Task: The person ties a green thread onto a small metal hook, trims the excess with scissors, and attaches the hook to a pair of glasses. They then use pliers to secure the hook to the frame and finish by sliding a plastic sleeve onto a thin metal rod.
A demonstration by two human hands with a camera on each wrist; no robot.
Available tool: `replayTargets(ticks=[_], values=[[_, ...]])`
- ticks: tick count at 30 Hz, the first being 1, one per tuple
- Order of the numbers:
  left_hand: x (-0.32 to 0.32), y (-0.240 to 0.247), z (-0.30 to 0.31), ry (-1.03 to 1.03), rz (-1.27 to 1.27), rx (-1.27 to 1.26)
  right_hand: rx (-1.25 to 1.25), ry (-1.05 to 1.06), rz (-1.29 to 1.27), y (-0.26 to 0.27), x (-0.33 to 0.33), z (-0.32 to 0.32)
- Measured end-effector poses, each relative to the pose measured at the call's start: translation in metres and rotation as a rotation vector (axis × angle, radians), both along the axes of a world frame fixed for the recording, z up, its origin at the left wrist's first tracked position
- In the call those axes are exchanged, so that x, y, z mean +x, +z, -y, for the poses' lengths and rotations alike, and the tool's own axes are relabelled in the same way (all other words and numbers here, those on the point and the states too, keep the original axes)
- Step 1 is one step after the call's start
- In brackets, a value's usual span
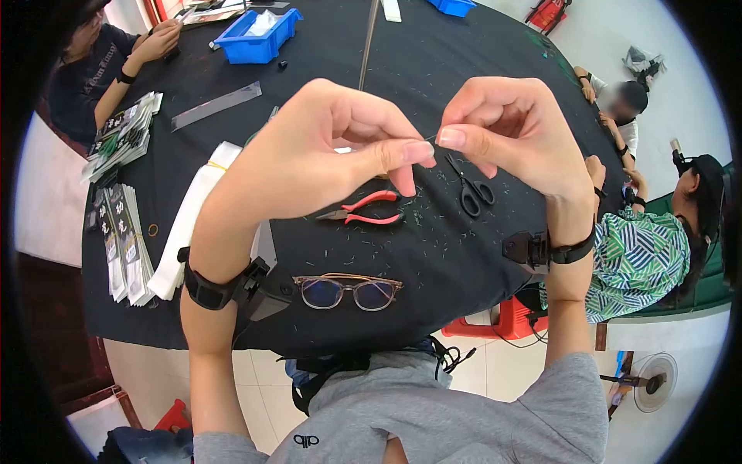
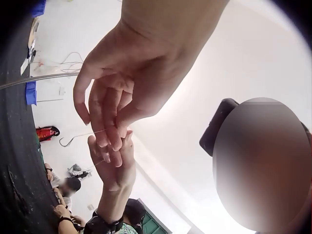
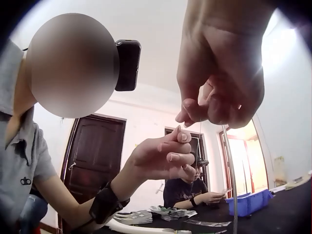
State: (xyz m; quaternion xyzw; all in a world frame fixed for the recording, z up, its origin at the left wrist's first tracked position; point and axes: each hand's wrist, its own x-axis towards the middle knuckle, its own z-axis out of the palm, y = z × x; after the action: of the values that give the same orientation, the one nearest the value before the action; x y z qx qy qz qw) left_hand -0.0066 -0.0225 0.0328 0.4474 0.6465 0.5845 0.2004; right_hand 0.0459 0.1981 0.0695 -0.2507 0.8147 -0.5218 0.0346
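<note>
Both hands are raised above the black table, fingertips close together. The left hand (image 1: 332, 151) pinches a thin, clear line between thumb and fingers. Facing it, the right hand (image 1: 514, 135) pinches the same fine line, a short stretch of which (image 1: 434, 139) shows between the thumbs. In the left wrist view, a curved hook (image 2: 68, 142) with a thin thread stands out beside the fingers of the left hand (image 2: 131, 73). The right wrist view shows the right hand (image 3: 224, 73) above the left hand (image 3: 161, 157); its fingertips partly hide the line.
Red-handled pliers (image 1: 371, 207), black scissors (image 1: 473, 189) and glasses (image 1: 348, 292) lie below the hands. White strips (image 1: 189, 220) and packets (image 1: 124, 240) are at left, a blue bin (image 1: 257, 40) at the back. A thin rod (image 1: 369, 46) rises behind. Other people sit around.
</note>
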Motion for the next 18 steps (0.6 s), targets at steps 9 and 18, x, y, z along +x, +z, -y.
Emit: replayTargets(ticks=[9, 18], values=[[-0.014, 0.007, 0.024, 0.145, -0.216, 0.1, -0.02, 0.152, -0.02, -0.019, -0.008, -0.03], [-0.032, 0.011, 0.066, 0.24, -0.124, 0.209, -0.215, 0.184, 0.114, -0.065, -0.006, -0.039]])
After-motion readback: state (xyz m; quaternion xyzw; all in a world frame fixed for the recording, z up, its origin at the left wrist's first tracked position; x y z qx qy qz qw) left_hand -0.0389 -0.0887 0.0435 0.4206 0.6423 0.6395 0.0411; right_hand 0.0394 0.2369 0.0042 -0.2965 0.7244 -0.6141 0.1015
